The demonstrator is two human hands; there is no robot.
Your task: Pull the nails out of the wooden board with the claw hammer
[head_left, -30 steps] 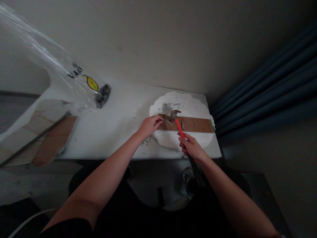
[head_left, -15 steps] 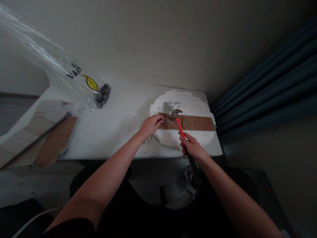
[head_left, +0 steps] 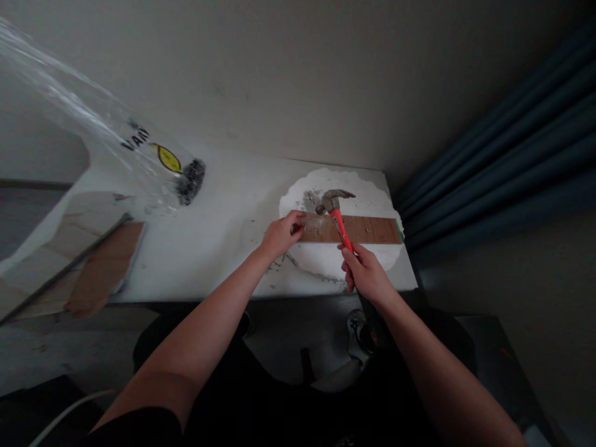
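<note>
The work looks part done to me. A little heap of grey, powdery crumbs lies on the thin white round sheet with a wavy edge, just past the long flat brown wooden board. More specks are spread over the board, near its left end. So some banging seems to be done. I think there is more to do, because a small pale lump sits whole on the board, toward its right end. How much is left, I can't tell.

The board lies flat on the sheet, and the sheet lies on the long white table, near its right end. A few thin dark bits lie on the table too, close to the near edge.

The right hand is wrapped tight around the claw hammer with a grey metal head and a red and black handle. The head looks lifted over the board, but I can't tell how high.

The left hand is at the board's left end, with the fingers bent and the thumb tucked close to them. The fingertips look like they touch the board or nearly do. I can't see if they pinch anything, as it is too dark and small there.
</note>
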